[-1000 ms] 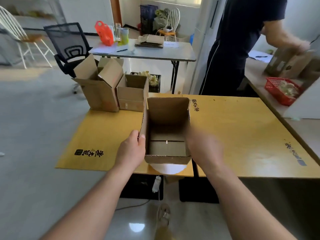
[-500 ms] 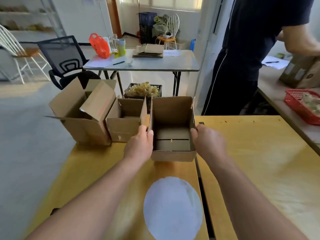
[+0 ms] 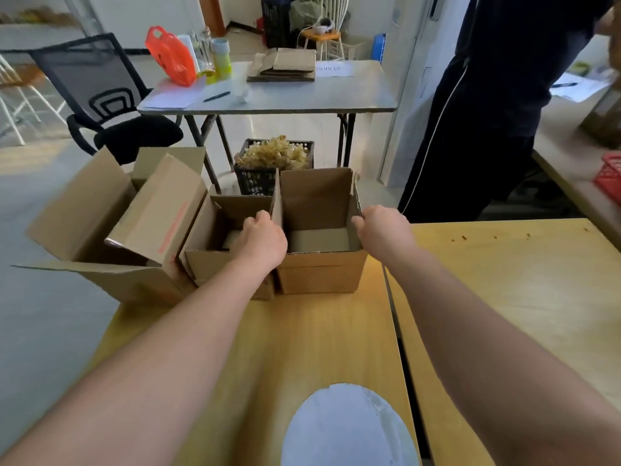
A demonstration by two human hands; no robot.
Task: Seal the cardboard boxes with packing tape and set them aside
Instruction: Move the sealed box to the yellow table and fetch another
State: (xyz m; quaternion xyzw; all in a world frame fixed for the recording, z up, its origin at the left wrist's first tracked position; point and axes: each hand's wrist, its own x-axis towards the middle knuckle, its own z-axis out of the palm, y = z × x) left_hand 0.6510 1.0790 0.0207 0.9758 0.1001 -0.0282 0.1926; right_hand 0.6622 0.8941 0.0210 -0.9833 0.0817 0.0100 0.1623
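Open box: the open box [image 3: 319, 272] stands at the far edge of the yellow bench [image 3: 302, 331], close to its far right corner, top flaps up and the rear flap upright.
Left grip: the left hand [image 3: 262, 238] is closed on the box's left wall, fingers curled over its top edge.
Right grip: the right hand [image 3: 383, 230] is closed on the top edge of the right wall.
Neighbours: a smaller box [image 3: 215, 267], also open, touches the held box's left side. A large box [image 3: 100, 230] with spread flaps sits at the far left corner, overhanging the edge.
Near edge: a white oval patch [image 3: 346, 428] lies on the yellow bench.
Right side: a second bench [image 3: 521, 280] stands just beside the first, with a thin gap between them.
Beyond the far edge: a black crate [image 3: 258, 179] of pale material sits on the floor under a grey bench [image 3: 302, 95]. An office chair [image 3: 100, 92] stands to the left, and a standing person [image 3: 487, 112] in dark clothes to the right.
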